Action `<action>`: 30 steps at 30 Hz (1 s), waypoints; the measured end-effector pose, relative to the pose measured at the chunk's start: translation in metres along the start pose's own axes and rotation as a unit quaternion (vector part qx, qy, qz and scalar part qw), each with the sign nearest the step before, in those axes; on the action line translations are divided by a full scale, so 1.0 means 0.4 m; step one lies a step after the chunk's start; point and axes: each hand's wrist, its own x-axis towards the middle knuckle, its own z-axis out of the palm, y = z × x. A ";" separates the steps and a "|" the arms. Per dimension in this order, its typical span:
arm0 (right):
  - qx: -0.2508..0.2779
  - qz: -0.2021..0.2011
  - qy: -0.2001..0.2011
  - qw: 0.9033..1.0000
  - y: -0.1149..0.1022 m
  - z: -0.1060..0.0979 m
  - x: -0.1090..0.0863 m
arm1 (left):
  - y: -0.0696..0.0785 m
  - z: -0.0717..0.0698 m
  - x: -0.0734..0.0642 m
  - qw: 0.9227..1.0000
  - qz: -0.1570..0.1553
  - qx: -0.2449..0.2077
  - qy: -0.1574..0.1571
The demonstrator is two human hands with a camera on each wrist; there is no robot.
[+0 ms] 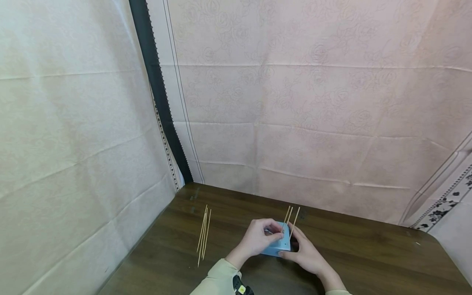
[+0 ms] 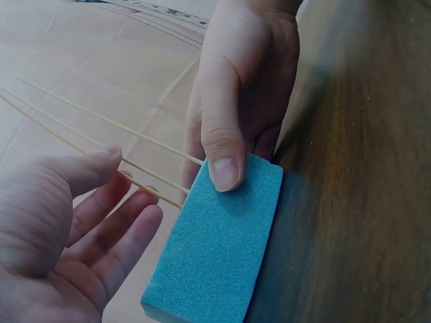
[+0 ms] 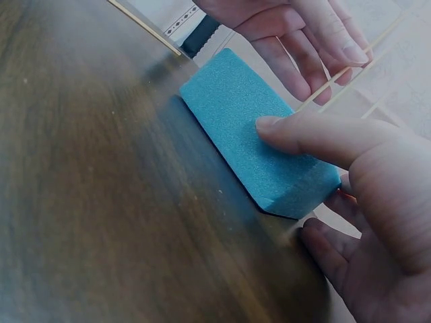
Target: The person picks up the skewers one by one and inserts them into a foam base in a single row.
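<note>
A blue foam block (image 1: pixel 275 247) sits on the table, with thin wooden skewers standing up from its top face. My right hand (image 1: pixel 309 255) grips the block from the right side, thumb on the near face and fingers behind it. With thumb and fingertips, my left hand (image 1: pixel 256 238) pinches one skewer (image 2: pixel 40 121) low down, close over the block. Two other skewers (image 2: pixel 111 121) rise beside it in the left wrist view. From the right wrist, the block's side and my right thumb (image 3: pixel 296 136) show plainly; most of the block's top is hidden there.
Several loose skewers (image 1: pixel 203 237) lie in a narrow bunch on the brown wooden table (image 1: pixel 166 246), left of the hands. Pale patterned cloth (image 1: pixel 295 123) hangs behind the table's far edge, and another cloth (image 1: pixel 73 143) covers the left side.
</note>
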 end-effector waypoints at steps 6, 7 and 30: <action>0.003 0.003 0.000 1.000 0.000 0.000 -0.001 | -0.001 0.001 0.001 1.000 0.000 -0.003 0.001; 0.003 0.004 0.000 1.000 0.000 0.000 -0.001 | -0.002 0.001 0.001 1.000 0.000 -0.003 0.001; 0.002 0.002 0.000 1.000 -0.001 0.002 -0.004 | -0.005 0.002 0.000 0.999 -0.007 0.032 -0.004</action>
